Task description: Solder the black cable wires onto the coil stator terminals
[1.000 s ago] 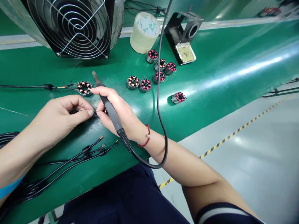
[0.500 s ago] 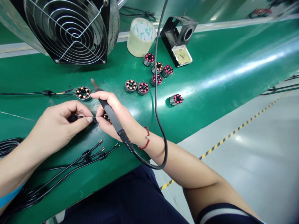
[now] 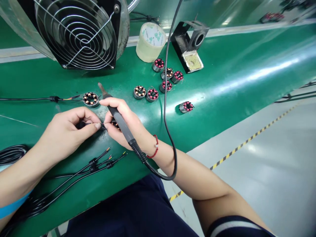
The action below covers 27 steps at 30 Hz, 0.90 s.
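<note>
My left hand [image 3: 65,131] pinches the thin wire end of a black cable [image 3: 82,124] between thumb and forefinger. My right hand [image 3: 125,123] grips a grey soldering iron [image 3: 118,117] whose tip points up and away. Its fingertips also hold a small motor stator [image 3: 114,123], mostly hidden, against the wire end. Both hands meet over the green bench [image 3: 234,75]. A flat stator [image 3: 90,99] with a cable attached lies just beyond my hands.
Several small wound stators [image 3: 153,94] lie further back, one apart [image 3: 186,106]. A caged fan [image 3: 79,31], a tape roll [image 3: 150,42] and a black iron stand with sponge [image 3: 191,49] stand at the back. Spare black cables [image 3: 98,163] lie near the front edge.
Both hands stayed together at the same spot. My left fingers shifted slightly on the wire, showing the cable's black collar. The view drifted a little.
</note>
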Each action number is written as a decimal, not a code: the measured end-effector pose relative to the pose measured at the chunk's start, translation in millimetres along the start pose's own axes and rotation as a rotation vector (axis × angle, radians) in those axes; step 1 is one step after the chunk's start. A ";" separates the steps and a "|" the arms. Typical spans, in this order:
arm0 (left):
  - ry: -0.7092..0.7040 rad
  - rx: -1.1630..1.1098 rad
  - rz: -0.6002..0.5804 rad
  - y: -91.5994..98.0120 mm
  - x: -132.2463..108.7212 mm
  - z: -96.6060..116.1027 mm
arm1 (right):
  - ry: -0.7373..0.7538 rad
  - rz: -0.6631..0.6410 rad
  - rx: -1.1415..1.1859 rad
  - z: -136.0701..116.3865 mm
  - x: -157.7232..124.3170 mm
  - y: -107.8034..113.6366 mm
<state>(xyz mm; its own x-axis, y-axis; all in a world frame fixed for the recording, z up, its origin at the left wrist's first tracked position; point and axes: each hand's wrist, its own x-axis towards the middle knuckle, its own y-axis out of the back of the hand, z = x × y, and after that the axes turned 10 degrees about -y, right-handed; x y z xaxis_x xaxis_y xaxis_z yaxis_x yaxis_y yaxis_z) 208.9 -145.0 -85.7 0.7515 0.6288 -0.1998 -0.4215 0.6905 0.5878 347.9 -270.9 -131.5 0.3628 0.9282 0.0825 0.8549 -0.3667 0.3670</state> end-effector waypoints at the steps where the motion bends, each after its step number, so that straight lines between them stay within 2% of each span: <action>1: 0.001 -0.007 -0.004 -0.4 0.0 -1.0 | 0.038 0.023 -0.013 1.5 0.4 -0.6; 4: 0.002 -0.030 -0.006 -1.6 0.3 -3.9 | 0.130 0.077 -0.075 6.7 1.9 -2.2; 9: 0.002 -0.041 0.002 -3.3 0.8 -2.2 | 0.203 0.073 -0.141 9.0 3.5 0.7; 14: 0.032 0.012 0.003 -3.6 0.8 -1.9 | 0.168 0.056 -0.137 -0.5 2.9 11.5; 19: -0.021 0.109 -0.055 1.6 2.7 -2.1 | 0.138 0.089 -0.115 -4.1 0.7 19.7; 22: -0.059 0.122 -0.111 5.4 4.8 0.8 | 0.176 0.055 -0.154 -4.3 -0.2 21.1; 27: 0.013 0.041 -0.170 4.6 6.3 -0.1 | 0.238 -0.014 -0.264 -4.0 -2.1 15.6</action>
<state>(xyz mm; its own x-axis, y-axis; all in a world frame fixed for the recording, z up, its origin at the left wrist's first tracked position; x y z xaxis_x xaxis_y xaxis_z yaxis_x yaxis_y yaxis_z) 211.7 -137.8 -84.4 0.8036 0.5089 -0.3088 -0.2676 0.7722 0.5762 359.0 -278.3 -122.3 0.2281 0.9330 0.2782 0.7228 -0.3537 0.5936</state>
